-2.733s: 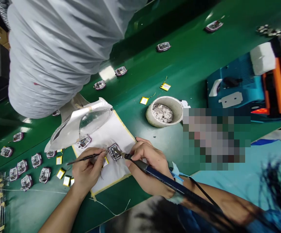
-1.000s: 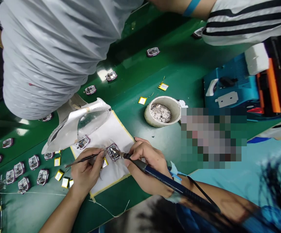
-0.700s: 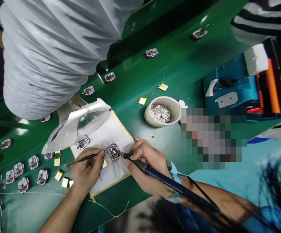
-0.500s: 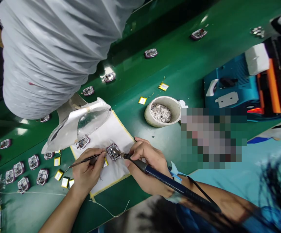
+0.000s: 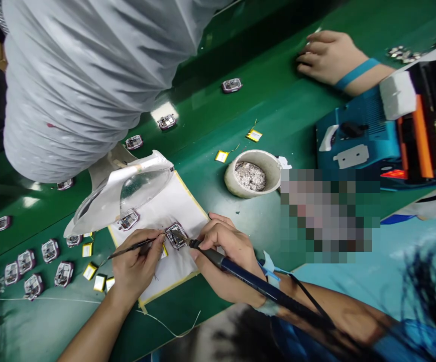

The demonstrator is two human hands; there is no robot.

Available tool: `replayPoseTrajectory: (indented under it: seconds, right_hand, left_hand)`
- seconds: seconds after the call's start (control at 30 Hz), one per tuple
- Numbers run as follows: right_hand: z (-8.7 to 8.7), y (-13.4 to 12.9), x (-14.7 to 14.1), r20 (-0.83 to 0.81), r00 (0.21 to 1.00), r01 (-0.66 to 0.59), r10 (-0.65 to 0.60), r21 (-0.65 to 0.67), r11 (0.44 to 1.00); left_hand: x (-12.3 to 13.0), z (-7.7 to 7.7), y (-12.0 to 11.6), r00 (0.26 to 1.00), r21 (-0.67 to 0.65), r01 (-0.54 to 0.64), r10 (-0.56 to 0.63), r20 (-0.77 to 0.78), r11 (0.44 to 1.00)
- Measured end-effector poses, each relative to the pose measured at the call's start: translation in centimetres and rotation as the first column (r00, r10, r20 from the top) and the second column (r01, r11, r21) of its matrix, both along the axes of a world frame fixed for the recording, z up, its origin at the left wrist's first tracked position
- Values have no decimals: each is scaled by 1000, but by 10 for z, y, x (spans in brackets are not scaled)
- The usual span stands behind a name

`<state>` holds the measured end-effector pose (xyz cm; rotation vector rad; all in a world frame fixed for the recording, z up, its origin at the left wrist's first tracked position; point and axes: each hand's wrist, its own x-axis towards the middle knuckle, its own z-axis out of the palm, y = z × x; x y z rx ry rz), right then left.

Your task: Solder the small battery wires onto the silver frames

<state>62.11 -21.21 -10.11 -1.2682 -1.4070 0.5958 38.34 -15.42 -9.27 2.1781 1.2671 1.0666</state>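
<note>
My left hand (image 5: pixel 137 261) is closed on thin dark tweezers (image 5: pixel 129 249), their tip at the left edge of an opened watch-like case (image 5: pixel 176 236) with a circuit board inside. In my right hand (image 5: pixel 231 256) is a blue and black soldering iron (image 5: pixel 255 282), its tip over the board. The case rests on a white sheet (image 5: pixel 180 193) edged with yellow tape. Partly covered by my left fingers, a yellow battery (image 5: pixel 164 252) lies beside the case. Another opened case (image 5: pixel 129 220) sits at the sheet's upper left, by a clear-windowed white hood (image 5: pixel 146 171).
A grey duct (image 5: pixel 71 90) hangs above left. Beyond the sheet stands a pot of solder bits (image 5: pixel 250 176); a blue machine (image 5: pixel 361 130) is at right. Several cases (image 5: pixel 64 274) and batteries (image 5: pixel 99 282) lie at left. A co-worker's hand (image 5: pixel 327 55) reaches in at upper right.
A co-worker's hand has come in at upper right, over the spot where a case lay. Cases on the far strip have shifted slightly left. My hands stay nearly still.
</note>
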Motion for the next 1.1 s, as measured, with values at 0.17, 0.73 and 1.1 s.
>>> replayPoseTrajectory:
  seconds: [0.17,0.73,1.1]
  right_hand:
    - [1,1,1,-18,999,37,-36,15,999]
    - [-5,1,2,-108,975,209,-193,174,962]
    - [-38,-8,-2,-186,964,205,-192,52,977]
  left_hand:
    - [1,-3,-1,1000,12,-9,9,3,1000]
    - [6,2,-17,877,198,169,-55,-478,966]
    - [-129,33,5,867,189,-146,218,-448,971]
